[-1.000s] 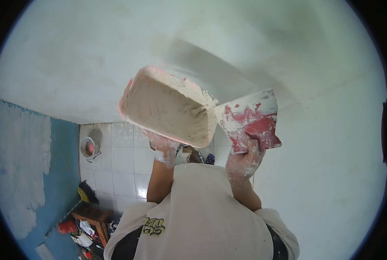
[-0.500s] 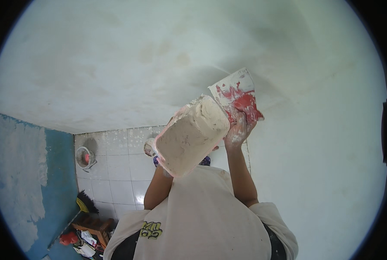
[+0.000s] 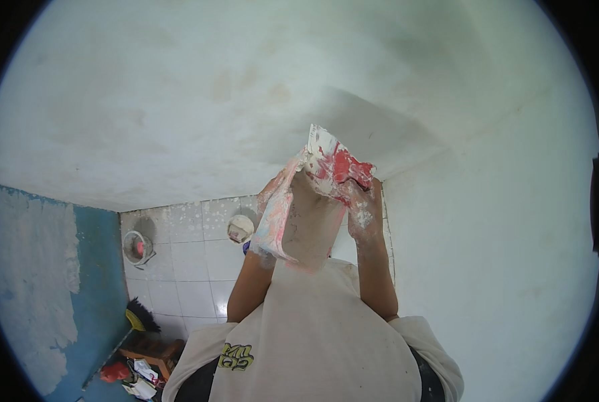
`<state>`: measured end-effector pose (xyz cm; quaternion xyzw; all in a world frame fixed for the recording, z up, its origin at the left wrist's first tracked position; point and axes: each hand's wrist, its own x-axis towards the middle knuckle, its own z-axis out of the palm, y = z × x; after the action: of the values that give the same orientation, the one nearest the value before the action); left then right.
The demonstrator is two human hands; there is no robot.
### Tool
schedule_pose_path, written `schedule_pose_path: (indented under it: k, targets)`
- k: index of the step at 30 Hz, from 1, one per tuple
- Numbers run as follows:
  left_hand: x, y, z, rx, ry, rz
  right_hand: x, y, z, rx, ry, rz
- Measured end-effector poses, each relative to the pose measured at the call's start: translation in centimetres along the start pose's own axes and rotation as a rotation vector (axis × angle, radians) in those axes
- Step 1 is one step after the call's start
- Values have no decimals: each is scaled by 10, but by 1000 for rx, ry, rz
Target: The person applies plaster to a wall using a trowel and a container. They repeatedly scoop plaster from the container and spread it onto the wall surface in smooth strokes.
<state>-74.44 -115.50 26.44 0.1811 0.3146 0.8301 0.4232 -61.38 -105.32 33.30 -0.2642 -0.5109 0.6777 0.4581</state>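
Observation:
My left hand [image 3: 264, 195] is closed round a plastic tub [image 3: 273, 224], its outer wall smeared with pink and white putty. The tub is tilted in front of my chest, so its greyish inside shows only in part. In my right hand [image 3: 366, 213] is a wide putty knife [image 3: 333, 164], red under a coat of white putty. Its blade lies over the tub's far edge and seems to touch it. White putty coats the right hand's fingers and back. The tub hides much of the left palm.
A whitish plastered wall [image 3: 199, 120] rises ahead, another wall [image 3: 487, 268] at right. On the tiled floor [image 3: 185, 251] stand a bucket [image 3: 137, 249] and a round pot [image 3: 240, 229]. A broom [image 3: 139, 315] and a wooden stool [image 3: 153, 352] are by the blue wall at lower left.
The tub has turned and tipped, showing more of its outer side and less of its inside. The putty knife has moved left and slightly nearer, onto the tub's far edge.

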Motion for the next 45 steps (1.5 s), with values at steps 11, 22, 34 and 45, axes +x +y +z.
schedule_pose_path:
  k: [11, 22, 34, 45]
  targets:
    - [22, -13, 13, 32, 23, -5, 3, -9, -21, 6, -170, 219]
    - [-9, 28, 96, -616, -92, -108, 61, 6, -134, 484, 59, 350]
    - [54, -58, 137, -517, 3, 132, 380, -4, -173, -451, 779, -640]
    - [61, -47, 61, -341, 125, 204, 302, 127, -60, -144, 264, -242]
